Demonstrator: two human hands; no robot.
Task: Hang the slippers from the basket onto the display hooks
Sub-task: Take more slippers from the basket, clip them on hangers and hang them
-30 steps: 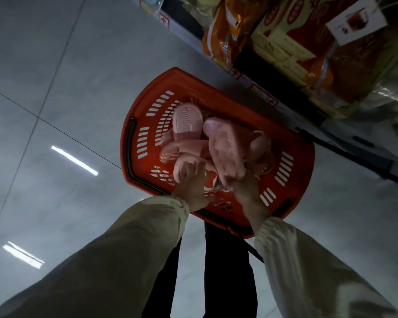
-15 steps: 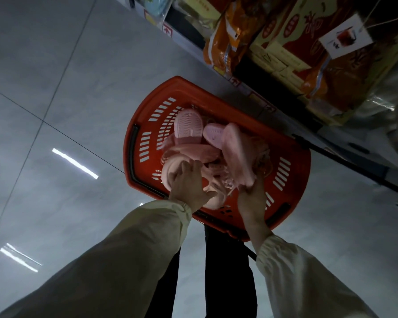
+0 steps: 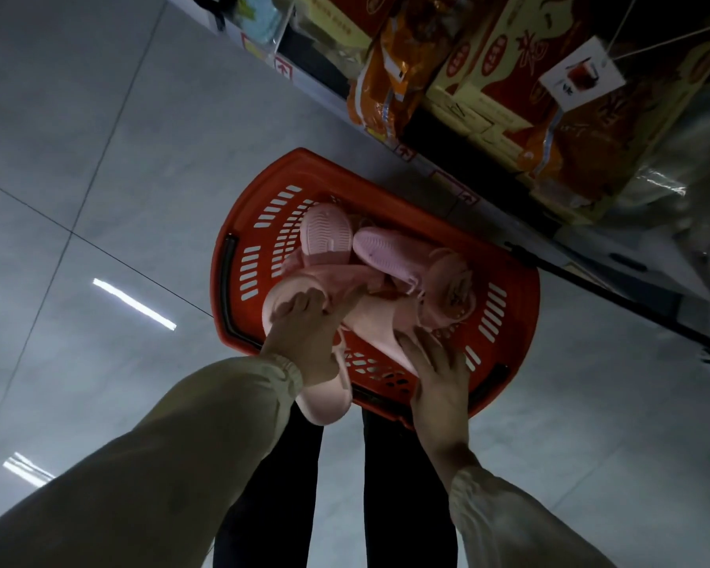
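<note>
While you look straight down, the grey tiled floor (image 3: pixel 99 157) fills the left and near part of the scene, with strip lights (image 3: pixel 134 303) mirrored in it. Store shelving packed with orange packets (image 3: pixel 382 75) and yellow-and-red boxes (image 3: pixel 509 55) runs along the far right. Your two pale sleeves, the left sleeve (image 3: pixel 160 465) and the right sleeve (image 3: pixel 509 518), reach in from the near edge, with dark trouser legs (image 3: pixel 271 485) between them. The red basket (image 3: pixel 250 210) sits on the floor beside the shelf foot, directly in front of you, and the pink slippers (image 3: pixel 345 276) are heaped in it. One sole-up slipper (image 3: pixel 326 231) lies at its far end, a second sole-up slipper (image 3: pixel 390 252) is just right of that, and a third slipper (image 3: pixel 447 289) sits toward the right wall. Your left hand (image 3: pixel 304 342) grips the nearest slipper (image 3: pixel 328 399), its fingers (image 3: pixel 300 301) curled close together over the toe edge and the thumb stuck out to the right. That slipper's heel hangs past the basket's near rim, under your wrist. Your right hand (image 3: pixel 441 383) lies back-up at the near right of the heap. Its fingers (image 3: pixel 410 346) are nearly straight and a little apart, with the tips resting on a pale slipper (image 3: pixel 380 321) in the middle of the basket. Whether they hook under it cannot be told.
</note>
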